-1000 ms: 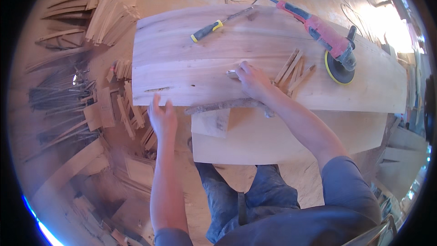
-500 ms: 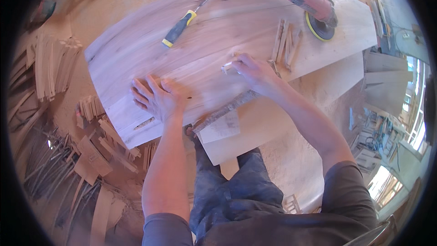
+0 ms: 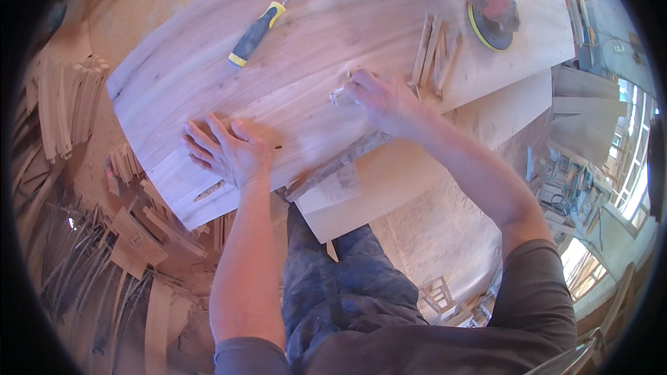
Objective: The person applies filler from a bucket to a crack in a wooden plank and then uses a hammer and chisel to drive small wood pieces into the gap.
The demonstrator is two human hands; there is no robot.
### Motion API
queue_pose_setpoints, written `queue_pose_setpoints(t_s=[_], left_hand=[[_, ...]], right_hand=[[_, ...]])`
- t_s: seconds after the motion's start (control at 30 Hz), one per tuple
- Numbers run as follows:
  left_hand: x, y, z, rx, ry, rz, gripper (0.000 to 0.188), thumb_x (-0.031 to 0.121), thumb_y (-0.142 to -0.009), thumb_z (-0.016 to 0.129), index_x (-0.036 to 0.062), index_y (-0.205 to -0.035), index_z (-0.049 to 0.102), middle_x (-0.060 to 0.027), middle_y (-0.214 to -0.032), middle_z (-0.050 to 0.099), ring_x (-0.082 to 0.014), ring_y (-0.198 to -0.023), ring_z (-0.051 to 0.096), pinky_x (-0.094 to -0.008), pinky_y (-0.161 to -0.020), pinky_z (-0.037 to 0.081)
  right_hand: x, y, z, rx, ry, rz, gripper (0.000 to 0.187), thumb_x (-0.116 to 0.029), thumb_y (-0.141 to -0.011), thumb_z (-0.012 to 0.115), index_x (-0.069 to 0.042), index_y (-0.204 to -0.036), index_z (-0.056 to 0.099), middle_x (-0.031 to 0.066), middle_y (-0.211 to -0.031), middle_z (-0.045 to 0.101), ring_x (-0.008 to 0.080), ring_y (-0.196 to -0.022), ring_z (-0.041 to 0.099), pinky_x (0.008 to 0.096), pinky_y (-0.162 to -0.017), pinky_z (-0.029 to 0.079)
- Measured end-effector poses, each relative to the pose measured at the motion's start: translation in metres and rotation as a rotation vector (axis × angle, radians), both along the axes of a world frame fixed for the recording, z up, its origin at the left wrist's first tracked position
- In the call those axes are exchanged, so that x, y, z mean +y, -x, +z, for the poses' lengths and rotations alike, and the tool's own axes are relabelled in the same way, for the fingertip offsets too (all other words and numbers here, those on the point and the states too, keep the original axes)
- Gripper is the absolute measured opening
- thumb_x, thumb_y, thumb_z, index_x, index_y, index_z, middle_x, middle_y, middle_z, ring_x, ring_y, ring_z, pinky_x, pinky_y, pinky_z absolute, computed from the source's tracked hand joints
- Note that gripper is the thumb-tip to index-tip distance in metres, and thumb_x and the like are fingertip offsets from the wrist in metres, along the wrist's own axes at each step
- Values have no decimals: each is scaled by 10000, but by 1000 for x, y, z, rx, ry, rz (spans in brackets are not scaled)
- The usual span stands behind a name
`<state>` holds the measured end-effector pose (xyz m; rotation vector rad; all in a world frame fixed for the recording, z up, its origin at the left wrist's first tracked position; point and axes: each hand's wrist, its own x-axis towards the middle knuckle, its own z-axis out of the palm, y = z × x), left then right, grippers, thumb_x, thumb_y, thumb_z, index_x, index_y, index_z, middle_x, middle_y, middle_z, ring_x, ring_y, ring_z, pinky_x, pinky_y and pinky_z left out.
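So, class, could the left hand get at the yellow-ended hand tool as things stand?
Probably yes: the left hand rests spread on the board, apparently empty, with only bare wood between it and the hand tool.

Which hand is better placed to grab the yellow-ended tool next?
Probably your left hand: it lies spread on the board, nearer the tool handle, and looks free. Your right hand seems to pinch a small pale piece.
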<state>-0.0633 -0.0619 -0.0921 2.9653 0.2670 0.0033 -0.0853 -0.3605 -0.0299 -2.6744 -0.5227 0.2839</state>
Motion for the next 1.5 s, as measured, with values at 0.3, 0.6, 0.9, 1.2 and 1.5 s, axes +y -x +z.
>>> queue_pose_setpoints(t_s=[0.3,0.6,0.9,1.2,1.5], left_hand=[[2,-2,2,17,-18,9,603,375,-1005,445,63,-1521,434,-205,-1677,166,-443,-1543,107,-596,-1236,89],[-4,0,0,18,-30,17,584,374,-1027,413,62,-1521,419,-225,-1668,163,-452,-1542,104,-620,-1223,118],[-2,0,0,-50,-47,-48,518,384,-1016,459,85,-1436,499,-207,-1605,315,-467,-1496,217,-604,-1209,185],[130,-2,1,-141,3,-577,467,253,-977,549,61,-1403,544,-157,-1605,354,-349,-1520,235,-557,-1231,168],[180,23,-1,-212,118,110,513,243,-1001,538,15,-1452,451,-264,-1527,402,-420,-1408,381,-534,-1180,285]], right_hand=[[45,62,11,276,-1154,-1569,417,-352,-1038,571,-1,-831,660,122,-787,678,217,-640,674,296,-512,498],[64,67,24,326,-1323,-1698,617,-542,-1053,454,-45,-725,615,75,-665,630,173,-542,605,295,-469,425],[158,70,-2,-130,-1154,-1498,293,-228,-1053,539,-25,-843,566,20,-733,470,122,-715,447,300,-653,389],[225,6,-52,-412,-301,-1222,220,-111,-944,601,-15,-1142,587,189,-1067,588,394,-1066,519,510,-942,395],[306,-9,-55,-418,-218,-860,340,-128,-893,668,-32,-1201,559,200,-1125,568,393,-1091,504,530,-964,380]])
